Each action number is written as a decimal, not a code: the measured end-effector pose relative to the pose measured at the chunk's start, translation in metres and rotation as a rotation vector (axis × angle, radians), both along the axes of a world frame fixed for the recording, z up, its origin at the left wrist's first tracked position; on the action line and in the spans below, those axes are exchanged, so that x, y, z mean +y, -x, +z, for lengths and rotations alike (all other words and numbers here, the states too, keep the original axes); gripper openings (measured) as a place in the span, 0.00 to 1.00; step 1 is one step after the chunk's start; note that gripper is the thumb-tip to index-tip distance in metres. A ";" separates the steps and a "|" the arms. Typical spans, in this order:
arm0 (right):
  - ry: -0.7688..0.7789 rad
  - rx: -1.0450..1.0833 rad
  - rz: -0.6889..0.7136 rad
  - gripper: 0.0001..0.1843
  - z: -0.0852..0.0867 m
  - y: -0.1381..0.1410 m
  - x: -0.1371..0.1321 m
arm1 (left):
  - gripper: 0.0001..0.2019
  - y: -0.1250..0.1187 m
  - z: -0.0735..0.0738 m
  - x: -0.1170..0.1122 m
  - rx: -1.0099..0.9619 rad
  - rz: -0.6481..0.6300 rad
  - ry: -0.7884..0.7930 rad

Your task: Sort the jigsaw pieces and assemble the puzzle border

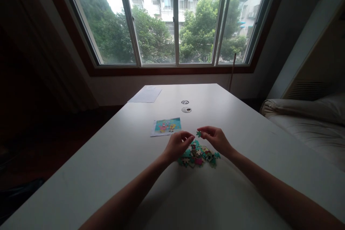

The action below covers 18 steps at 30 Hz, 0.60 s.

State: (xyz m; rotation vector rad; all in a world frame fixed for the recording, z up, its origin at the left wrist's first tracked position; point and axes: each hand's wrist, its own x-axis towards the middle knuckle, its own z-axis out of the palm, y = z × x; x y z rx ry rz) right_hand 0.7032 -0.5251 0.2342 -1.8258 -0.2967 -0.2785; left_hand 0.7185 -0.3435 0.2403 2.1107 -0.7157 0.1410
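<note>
A heap of several colourful jigsaw pieces [198, 157] lies on the white table [113, 158] in front of me. My right hand [215, 139] hovers just above the heap and pinches one teal jigsaw piece [198, 133] between thumb and fingertips. My left hand [178, 145] is beside it on the left, fingers curled together in a pinch, but what it holds, if anything, is hidden. Behind the hands a printed picture card [166, 126] with cartoon figures lies flat on the table.
A sheet of paper [145, 95] lies at the far left of the table. Two round cable ports [185, 106] sit mid-table beyond the card. A bed with white bedding [304, 122] stands to the right. A wide window [172, 18] fills the far wall.
</note>
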 end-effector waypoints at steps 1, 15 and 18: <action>-0.018 0.001 -0.009 0.13 -0.003 0.004 0.001 | 0.12 0.003 -0.002 0.001 0.008 -0.002 0.013; 0.085 -0.025 0.098 0.12 -0.007 0.022 0.012 | 0.10 0.012 -0.007 0.002 0.009 0.028 0.071; 0.207 -0.118 0.066 0.13 -0.004 0.025 0.011 | 0.10 0.011 -0.008 0.003 0.023 0.031 0.089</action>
